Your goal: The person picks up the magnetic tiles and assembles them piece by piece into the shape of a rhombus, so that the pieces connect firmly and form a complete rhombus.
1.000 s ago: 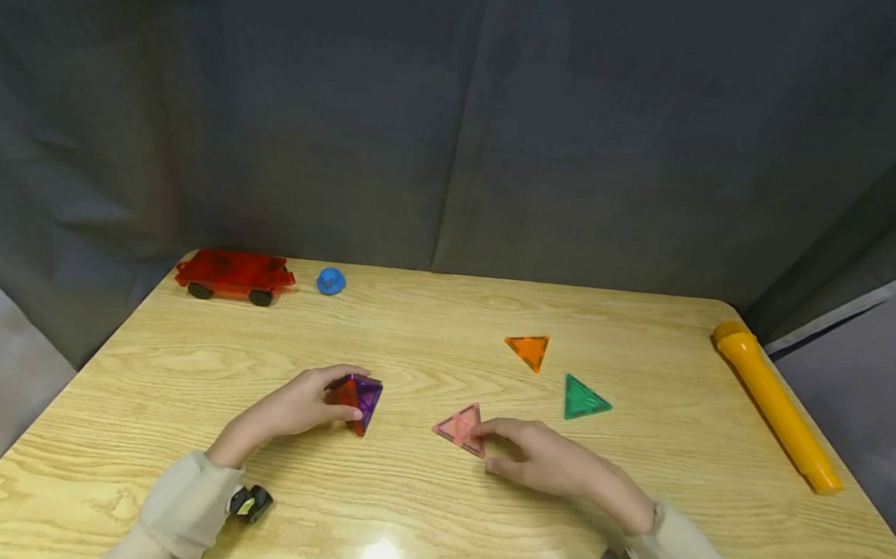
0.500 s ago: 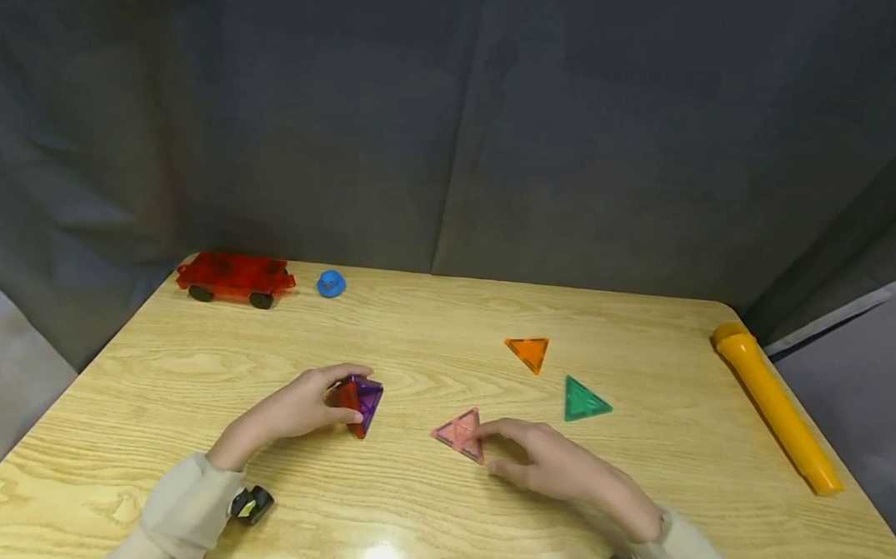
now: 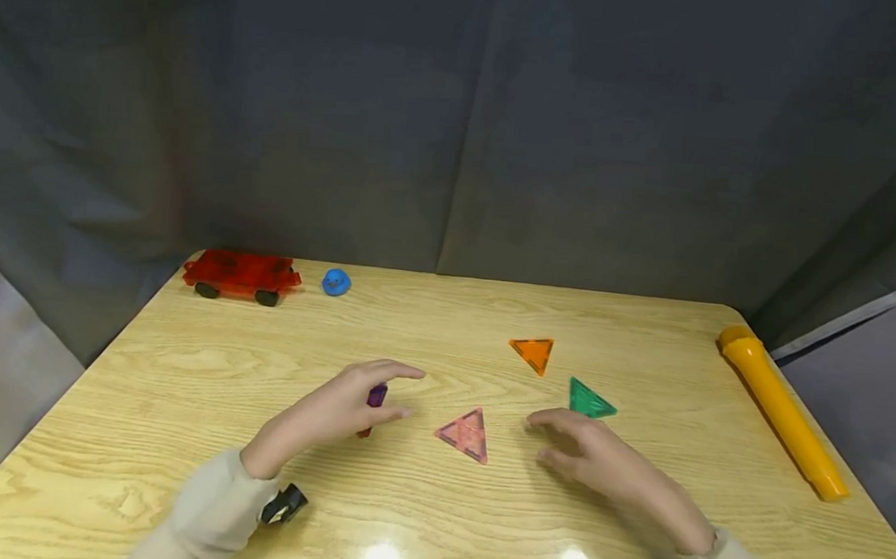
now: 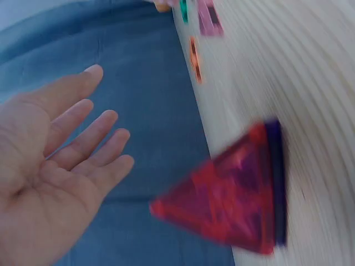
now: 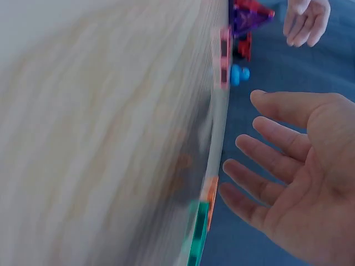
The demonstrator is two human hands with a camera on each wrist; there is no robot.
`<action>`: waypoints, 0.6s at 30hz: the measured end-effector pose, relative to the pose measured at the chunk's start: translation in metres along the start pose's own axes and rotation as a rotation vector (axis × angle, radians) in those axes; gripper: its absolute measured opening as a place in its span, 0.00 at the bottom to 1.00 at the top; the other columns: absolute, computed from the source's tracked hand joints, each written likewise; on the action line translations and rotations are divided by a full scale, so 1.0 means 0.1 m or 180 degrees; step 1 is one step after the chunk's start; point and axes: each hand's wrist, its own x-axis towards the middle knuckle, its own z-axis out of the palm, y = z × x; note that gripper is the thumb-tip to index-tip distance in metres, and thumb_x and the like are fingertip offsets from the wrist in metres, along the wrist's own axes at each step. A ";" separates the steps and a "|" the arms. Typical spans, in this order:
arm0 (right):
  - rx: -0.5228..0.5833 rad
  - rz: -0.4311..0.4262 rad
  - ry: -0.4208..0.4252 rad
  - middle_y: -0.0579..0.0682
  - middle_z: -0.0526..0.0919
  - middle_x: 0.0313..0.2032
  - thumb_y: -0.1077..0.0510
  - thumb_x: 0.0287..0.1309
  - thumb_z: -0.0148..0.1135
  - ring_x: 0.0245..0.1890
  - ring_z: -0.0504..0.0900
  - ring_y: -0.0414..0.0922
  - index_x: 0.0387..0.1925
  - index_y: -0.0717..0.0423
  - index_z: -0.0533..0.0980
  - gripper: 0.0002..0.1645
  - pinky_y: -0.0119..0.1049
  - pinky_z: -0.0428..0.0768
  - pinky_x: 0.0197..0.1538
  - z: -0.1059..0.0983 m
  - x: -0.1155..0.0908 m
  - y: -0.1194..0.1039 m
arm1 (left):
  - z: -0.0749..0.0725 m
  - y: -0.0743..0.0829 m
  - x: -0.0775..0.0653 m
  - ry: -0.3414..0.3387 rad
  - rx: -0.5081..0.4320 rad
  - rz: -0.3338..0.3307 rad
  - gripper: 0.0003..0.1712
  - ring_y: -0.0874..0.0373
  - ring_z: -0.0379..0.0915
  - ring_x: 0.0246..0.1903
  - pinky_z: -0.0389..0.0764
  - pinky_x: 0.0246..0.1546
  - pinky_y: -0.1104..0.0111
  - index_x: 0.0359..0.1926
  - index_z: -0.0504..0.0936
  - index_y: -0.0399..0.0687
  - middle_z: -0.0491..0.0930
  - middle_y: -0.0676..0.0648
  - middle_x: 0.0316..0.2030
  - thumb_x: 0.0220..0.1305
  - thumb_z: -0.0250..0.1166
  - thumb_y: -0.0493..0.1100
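A red and purple pyramid of magnetic tiles (image 4: 227, 194) stands on the table, mostly hidden behind my left hand (image 3: 345, 404) in the head view. That hand hovers over it with straight, spread fingers, and the left wrist view shows a gap between them. A pink triangular magnetic tile (image 3: 465, 435) lies flat between my two hands. To its right my right hand (image 3: 598, 457) is raised, holding nothing, its fingers relaxed. Just beyond those fingers lies a green triangular tile (image 3: 588, 400), partly covered in the head view. An orange triangular tile (image 3: 535, 353) lies farther back.
A red toy car base with black wheels (image 3: 241, 275) stands at the table's back left corner, beside a small blue toy duck (image 3: 336, 282). Along the right edge lies a long yellow tube (image 3: 783, 415). A dark curtain (image 3: 454, 130) hangs behind the table (image 3: 211, 369).
My left hand has let go of the pyramid and moved right, its fingers straightening. My right hand has left the pink tile and moved right, toward the green one.
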 end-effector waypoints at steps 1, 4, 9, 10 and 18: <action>-0.0011 0.0045 0.0025 0.56 0.75 0.58 0.56 0.62 0.61 0.60 0.70 0.58 0.59 0.57 0.73 0.24 0.55 0.69 0.59 -0.02 -0.02 0.02 | 0.02 0.03 0.02 -0.0066 0.0005 0.0034 0.27 0.49 0.77 0.36 0.77 0.47 0.59 0.62 0.73 0.42 0.79 0.41 0.48 0.63 0.65 0.41; -0.0053 0.0158 0.0096 0.58 0.75 0.58 0.55 0.61 0.62 0.60 0.70 0.60 0.59 0.57 0.72 0.25 0.56 0.70 0.58 -0.07 -0.06 0.08 | 0.12 0.09 0.08 -0.0298 -0.0015 0.0049 0.26 0.48 0.77 0.46 0.75 0.52 0.58 0.62 0.73 0.43 0.77 0.42 0.54 0.63 0.64 0.41; -0.0088 0.0320 0.0143 0.63 0.71 0.61 0.55 0.61 0.63 0.63 0.64 0.64 0.60 0.58 0.71 0.27 0.61 0.67 0.58 -0.15 -0.13 0.18 | 0.29 0.09 0.16 -0.0688 -0.0038 0.0014 0.26 0.47 0.67 0.61 0.69 0.60 0.56 0.62 0.73 0.43 0.73 0.43 0.60 0.64 0.63 0.42; -0.0093 0.0321 0.0155 0.65 0.70 0.61 0.56 0.61 0.62 0.63 0.63 0.65 0.60 0.59 0.70 0.27 0.62 0.66 0.58 -0.16 -0.13 0.20 | 0.32 0.09 0.18 -0.0758 -0.0033 0.0003 0.26 0.48 0.67 0.61 0.69 0.60 0.57 0.62 0.72 0.43 0.73 0.43 0.59 0.64 0.63 0.43; -0.0123 0.0369 0.0144 0.71 0.65 0.63 0.57 0.62 0.61 0.64 0.61 0.68 0.62 0.63 0.67 0.30 0.64 0.64 0.59 -0.23 -0.17 0.36 | 0.49 0.03 0.22 -0.1078 -0.0143 -0.0067 0.29 0.51 0.67 0.61 0.68 0.61 0.61 0.64 0.71 0.42 0.73 0.44 0.60 0.64 0.64 0.45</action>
